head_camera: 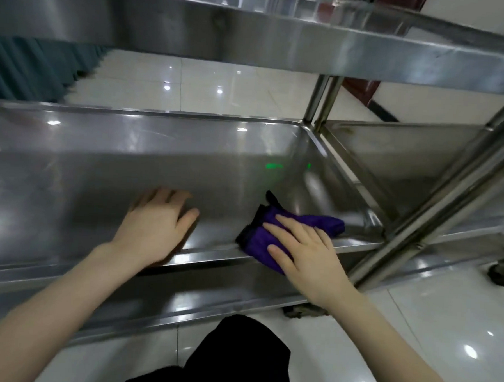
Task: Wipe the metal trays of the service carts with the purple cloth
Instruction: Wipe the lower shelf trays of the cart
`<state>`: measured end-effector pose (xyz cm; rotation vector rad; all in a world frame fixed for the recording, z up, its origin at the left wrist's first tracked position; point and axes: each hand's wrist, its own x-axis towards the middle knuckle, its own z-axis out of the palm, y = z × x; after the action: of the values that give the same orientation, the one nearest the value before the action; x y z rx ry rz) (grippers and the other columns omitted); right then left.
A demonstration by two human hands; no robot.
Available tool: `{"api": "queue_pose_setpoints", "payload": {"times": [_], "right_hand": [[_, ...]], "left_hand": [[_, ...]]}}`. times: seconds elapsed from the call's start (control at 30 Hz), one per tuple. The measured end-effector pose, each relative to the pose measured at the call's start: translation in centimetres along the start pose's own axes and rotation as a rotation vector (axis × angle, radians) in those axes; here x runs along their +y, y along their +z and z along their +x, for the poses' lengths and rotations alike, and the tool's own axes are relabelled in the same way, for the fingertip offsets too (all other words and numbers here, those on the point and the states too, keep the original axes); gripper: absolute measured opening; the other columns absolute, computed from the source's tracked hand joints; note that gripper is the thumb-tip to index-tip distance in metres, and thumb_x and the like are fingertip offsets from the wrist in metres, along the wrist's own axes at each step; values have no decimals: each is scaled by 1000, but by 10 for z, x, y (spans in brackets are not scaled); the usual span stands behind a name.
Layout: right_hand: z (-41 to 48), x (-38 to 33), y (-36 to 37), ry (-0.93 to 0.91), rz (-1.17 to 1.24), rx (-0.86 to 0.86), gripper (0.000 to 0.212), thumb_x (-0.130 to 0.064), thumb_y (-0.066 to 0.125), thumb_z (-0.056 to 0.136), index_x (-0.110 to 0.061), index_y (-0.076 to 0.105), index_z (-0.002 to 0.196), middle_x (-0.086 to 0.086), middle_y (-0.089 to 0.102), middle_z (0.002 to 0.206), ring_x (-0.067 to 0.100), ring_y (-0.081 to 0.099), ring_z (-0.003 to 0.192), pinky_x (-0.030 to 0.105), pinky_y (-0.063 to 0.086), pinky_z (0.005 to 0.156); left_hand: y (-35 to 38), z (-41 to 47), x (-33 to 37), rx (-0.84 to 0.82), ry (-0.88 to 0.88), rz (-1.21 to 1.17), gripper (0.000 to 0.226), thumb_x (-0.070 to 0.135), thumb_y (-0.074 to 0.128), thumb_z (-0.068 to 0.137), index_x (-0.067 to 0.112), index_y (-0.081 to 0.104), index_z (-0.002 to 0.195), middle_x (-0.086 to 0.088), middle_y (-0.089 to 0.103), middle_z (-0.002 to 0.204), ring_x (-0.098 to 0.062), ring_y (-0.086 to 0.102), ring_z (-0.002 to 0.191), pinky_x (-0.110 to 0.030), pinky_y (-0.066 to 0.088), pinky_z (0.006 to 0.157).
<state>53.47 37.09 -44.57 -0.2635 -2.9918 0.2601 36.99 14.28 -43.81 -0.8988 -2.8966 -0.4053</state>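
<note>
Two bare hands at the middle tray (130,155) of a steel service cart, seen from the head camera looking down. Left hand (155,223) reaching over the near rim, palm down against the tray's inside, fingers relaxed and slightly bent, gripping nothing. Right hand (306,252) laid flat on the purple cloth (329,222), fingers straight and spread, pressing it down rather than clutching it. Cloth bunched over the near rim close to the tray's near right corner, partly hanging inside the tray, one end poking out to the right past the fingers, a dark edge sticking up on the far side. Bare steel between the left hand and the cloth.

Above, close to the camera and blurred, the upper tray (253,30). Below the near rim, a lower tray (210,302). To the right, a slanted cart post (437,194) and the second cart's tray (407,158) just beside the first. Small green glint (272,165) on the far right wall of the middle tray. Farther off, glossy white floor tiles (221,84), a teal curtain (23,68) at far left, a caster wheel (502,274) at right. Near the bottom edge, a black trouser leg (236,359).
</note>
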Motion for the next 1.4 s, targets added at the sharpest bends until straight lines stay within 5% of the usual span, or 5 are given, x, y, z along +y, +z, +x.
{"api": "queue_pose_setpoints", "payload": {"times": [0.33,0.63,1.0,1.27,1.4], "right_hand": [[135,90,-5,461,50,-121,53,-52,27,101,-38,22,151,-8,12,161,21,15,147,50,7,118],[5,48,-5,357,-41,24,53,-56,25,97,-41,30,148,-10,28,156,18,32,138,46,16,117],[146,123,-16,485,35,-98,54,-49,25,101,-31,19,152,0,10,162,25,8,148,54,0,119],[4,90,-8,478,-98,91,53,-50,29,100,-31,31,149,3,34,154,27,33,139,49,6,118],[33,101,-12,460,-96,11,53,-49,29,100,-33,27,151,2,28,157,28,31,140,48,6,118]], "left_hand": [[49,27,81,22,317,-108,41,44,41,94,20,63,118,-4,58,130,-27,52,122,-46,38,105],[44,24,83,16,328,-79,49,46,34,88,18,66,112,-6,62,123,-28,58,114,-47,43,98],[48,23,86,28,296,-14,47,50,39,89,23,61,120,-1,57,132,-27,54,120,-45,40,103],[46,22,89,50,287,-28,49,50,36,86,21,64,115,-3,60,126,-29,57,113,-43,43,98],[46,23,88,43,281,-47,44,49,42,86,22,63,114,-2,60,125,-30,57,110,-43,43,96]]}}
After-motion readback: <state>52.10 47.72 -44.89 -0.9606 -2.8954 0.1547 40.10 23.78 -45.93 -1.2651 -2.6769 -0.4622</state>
